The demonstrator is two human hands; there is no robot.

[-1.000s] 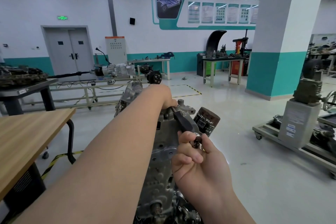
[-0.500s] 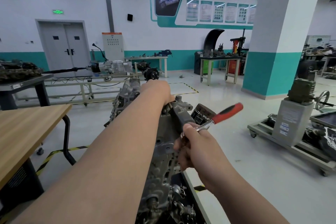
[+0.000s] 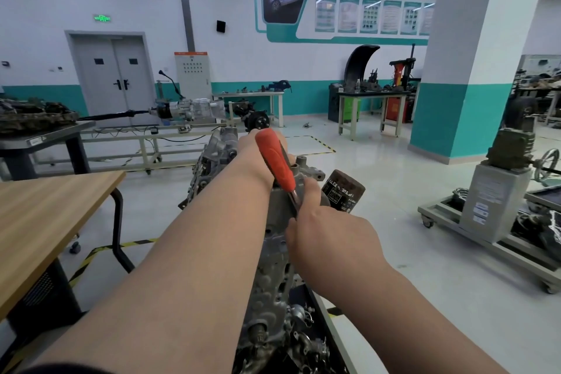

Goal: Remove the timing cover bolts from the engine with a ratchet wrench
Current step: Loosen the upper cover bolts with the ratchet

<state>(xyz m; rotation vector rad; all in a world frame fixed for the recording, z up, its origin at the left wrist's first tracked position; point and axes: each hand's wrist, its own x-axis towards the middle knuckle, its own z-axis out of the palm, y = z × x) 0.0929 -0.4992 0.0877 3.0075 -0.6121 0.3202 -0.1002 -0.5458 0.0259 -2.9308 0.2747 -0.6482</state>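
The ratchet wrench (image 3: 276,161), right hand (image 3: 331,231) clenched on its shank, has swung from pointing right to upper centre, likely loosening an engine (image 3: 270,252) bolt; left hand (image 3: 250,146) grip unclear.

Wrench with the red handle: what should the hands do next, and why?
Probably swing the wrench handle round to turn the hidden bolt: the right hand grips its metal shank, low against the engine, and the left hand rests on the engine's far end, bracing it.
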